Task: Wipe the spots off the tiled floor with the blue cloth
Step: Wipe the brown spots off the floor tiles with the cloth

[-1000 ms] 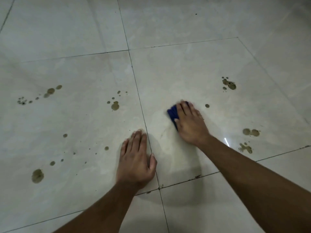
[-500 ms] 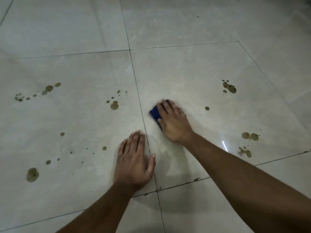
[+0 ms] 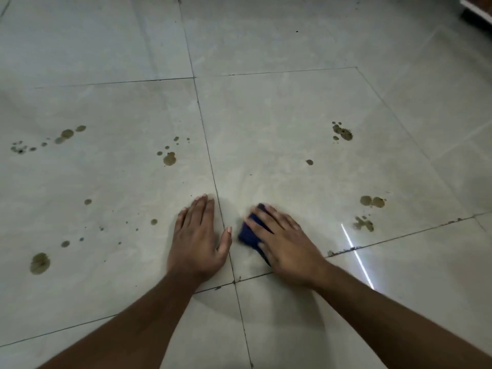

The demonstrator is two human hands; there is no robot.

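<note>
R hand flat, palm pressing blue cloth onto tiled floor near the grout cross; not pinched. L hand flat on tile, empty, bracing. Patch by cloth looks clean; most spots left both sides. Early stage imo.

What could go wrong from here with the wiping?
Two risks, both guesses. The right hand presses the blue cloth on a patch with no spots, so the brown spots to its right may stay. The left hand leans flat beside more spots, and could smear them if it slides.
</note>
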